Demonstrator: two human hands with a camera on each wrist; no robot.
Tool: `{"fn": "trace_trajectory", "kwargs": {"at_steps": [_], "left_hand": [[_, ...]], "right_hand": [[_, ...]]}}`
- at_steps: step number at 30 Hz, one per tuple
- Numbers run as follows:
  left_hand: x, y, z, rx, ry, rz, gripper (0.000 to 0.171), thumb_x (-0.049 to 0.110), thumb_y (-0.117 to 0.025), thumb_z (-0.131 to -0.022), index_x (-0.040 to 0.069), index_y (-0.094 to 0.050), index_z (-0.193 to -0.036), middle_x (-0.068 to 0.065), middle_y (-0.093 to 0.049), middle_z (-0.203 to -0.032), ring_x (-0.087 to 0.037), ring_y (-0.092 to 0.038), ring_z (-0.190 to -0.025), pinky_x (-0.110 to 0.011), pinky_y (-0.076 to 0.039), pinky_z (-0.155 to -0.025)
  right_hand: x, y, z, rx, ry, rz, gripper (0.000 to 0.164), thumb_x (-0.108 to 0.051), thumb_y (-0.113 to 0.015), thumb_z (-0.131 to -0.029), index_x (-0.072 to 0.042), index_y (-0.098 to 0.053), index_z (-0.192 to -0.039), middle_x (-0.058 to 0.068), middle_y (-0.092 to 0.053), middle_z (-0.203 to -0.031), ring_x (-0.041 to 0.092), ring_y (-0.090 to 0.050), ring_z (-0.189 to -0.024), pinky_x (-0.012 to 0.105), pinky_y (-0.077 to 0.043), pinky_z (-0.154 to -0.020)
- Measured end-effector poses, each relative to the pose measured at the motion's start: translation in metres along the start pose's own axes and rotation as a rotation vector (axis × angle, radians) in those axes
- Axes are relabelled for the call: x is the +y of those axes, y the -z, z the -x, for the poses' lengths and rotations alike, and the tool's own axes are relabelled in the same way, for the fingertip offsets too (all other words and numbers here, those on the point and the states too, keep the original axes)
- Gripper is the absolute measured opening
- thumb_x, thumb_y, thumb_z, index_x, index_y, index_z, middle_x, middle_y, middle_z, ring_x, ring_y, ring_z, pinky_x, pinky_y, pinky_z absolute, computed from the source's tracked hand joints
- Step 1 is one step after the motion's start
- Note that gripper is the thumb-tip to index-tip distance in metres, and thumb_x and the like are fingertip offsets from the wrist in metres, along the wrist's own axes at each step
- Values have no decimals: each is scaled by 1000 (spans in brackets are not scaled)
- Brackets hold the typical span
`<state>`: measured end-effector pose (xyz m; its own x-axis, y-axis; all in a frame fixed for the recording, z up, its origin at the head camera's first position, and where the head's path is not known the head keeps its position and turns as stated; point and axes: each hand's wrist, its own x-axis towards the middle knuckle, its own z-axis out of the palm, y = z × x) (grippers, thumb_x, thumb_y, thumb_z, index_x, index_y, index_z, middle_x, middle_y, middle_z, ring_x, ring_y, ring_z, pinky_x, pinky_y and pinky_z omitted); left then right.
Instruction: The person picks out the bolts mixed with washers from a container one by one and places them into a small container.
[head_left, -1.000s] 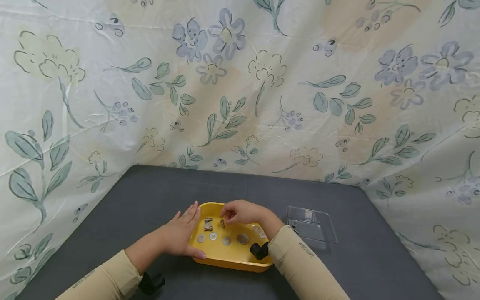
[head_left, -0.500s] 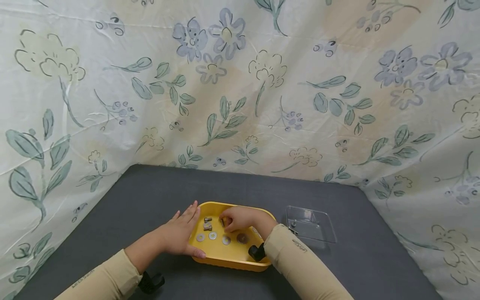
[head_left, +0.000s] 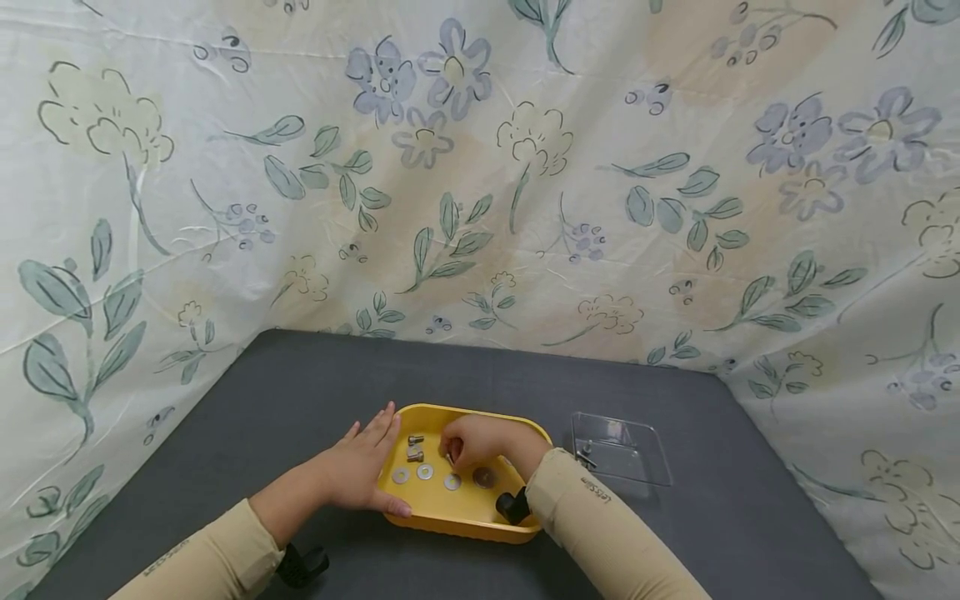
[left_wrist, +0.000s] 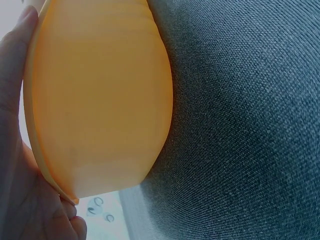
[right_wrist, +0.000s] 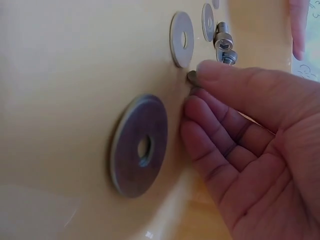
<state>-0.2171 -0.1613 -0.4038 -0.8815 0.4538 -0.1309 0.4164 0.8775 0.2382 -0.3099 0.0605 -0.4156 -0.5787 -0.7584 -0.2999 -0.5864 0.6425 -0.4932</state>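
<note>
Pinching a small screw between thumb and fingertips, the right hand works inside the yellow tray; most of the screw is hidden, with only one end peeking out. The left hand lies spread along the tray's left side, its fingers straight against the rim and its thumb on the near left corner. Just beside the right hand, a big dark washer lies flat on the tray floor, and a lighter, smaller washer lies near the screw. Two more washers continue the row leftward. Beyond these are two short bolts, near the left hand. To the right of the tray, apart from it on the dark table, sits a clear box holding a few small metal pieces. Flower-printed cloth hangs behind.
</note>
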Motion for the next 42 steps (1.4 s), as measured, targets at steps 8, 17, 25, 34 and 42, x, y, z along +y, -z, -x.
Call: {"fn": "trace_trajectory", "kwargs": {"at_steps": [8, 17, 25, 34, 42], "left_hand": [[1, 0, 0, 6, -1, 7, 123, 78, -56, -63, 0, -9, -146, -16, 3, -152, -28, -4, -139, -55, -12, -107], [1, 2, 1, 4, 1, 11, 123, 78, -56, -62, 0, -10, -146, -15, 3, -152, -27, -3, -139, -55, -11, -107], [0, 0, 0, 0, 5, 11, 123, 78, -57, -62, 1, -9, -146, -15, 3, -152, -27, -3, -140, -55, -11, -107], [0, 0, 0, -4, 6, 18, 124, 79, -56, -61, 1, -9, -146, -14, 3, -152, -27, -3, -140, -55, -11, -107], [-1, 0, -1, -5, 7, 7, 126, 82, -53, -60, 1, -9, -146, -15, 4, -152, -27, -3, -140, -55, -12, -107]], "right_hand": [[0, -3, -1, -21, 27, 6, 18, -5, -71, -78, -12, -60, -90, -5, -52, -70, 7, -50, -61, 18, -46, -58], [0, -2, -2, -30, 37, 44, 17, -3, -70, -78, -11, -59, -88, -5, -51, -69, 7, -49, -60, 18, -44, -56], [-3, 0, 0, 13, 26, 99, 16, -4, -68, -77, -13, -62, -89, -6, -52, -69, 7, -48, -61, 18, -43, -56], [-2, 12, 2, 106, 133, 27, 13, -9, -67, -82, -11, -65, -95, -9, -57, -77, 4, -52, -68, 17, -46, -65], [-8, 23, 13, 154, 175, -127, 17, -9, -66, -84, -6, -64, -101, -8, -59, -82, 5, -55, -75, 19, -48, -69]]}}
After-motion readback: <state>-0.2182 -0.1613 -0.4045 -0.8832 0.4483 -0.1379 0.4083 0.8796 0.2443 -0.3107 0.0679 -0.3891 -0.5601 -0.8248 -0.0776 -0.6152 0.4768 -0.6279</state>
